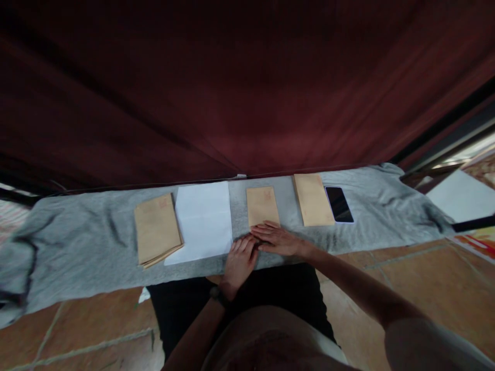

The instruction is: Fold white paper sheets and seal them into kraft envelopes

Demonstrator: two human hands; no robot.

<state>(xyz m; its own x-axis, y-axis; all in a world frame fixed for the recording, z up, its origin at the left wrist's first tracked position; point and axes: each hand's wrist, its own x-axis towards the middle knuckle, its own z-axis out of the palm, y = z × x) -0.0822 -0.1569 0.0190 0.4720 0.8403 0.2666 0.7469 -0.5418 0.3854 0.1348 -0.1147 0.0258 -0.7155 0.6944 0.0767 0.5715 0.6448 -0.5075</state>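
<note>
- The middle envelope [263, 205] lies on grey cloth [96, 252]; we can't read its red print [268, 196].
- Our right hand [280, 241] rests, fingers outstretched, on its near end.
- Our left hand's [240, 263] grip we cannot tell.

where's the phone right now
In the head view, the phone lies face up right of centre on the grey cloth, just right of the rightmost brown envelopes.

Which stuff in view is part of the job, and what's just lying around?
Likely part of it:
middle brown envelope, right hand on its near edge, left hand close by
left envelope stack
right envelope stack
white sheet

Apparently lying around:
phone
white panel, far right
</note>
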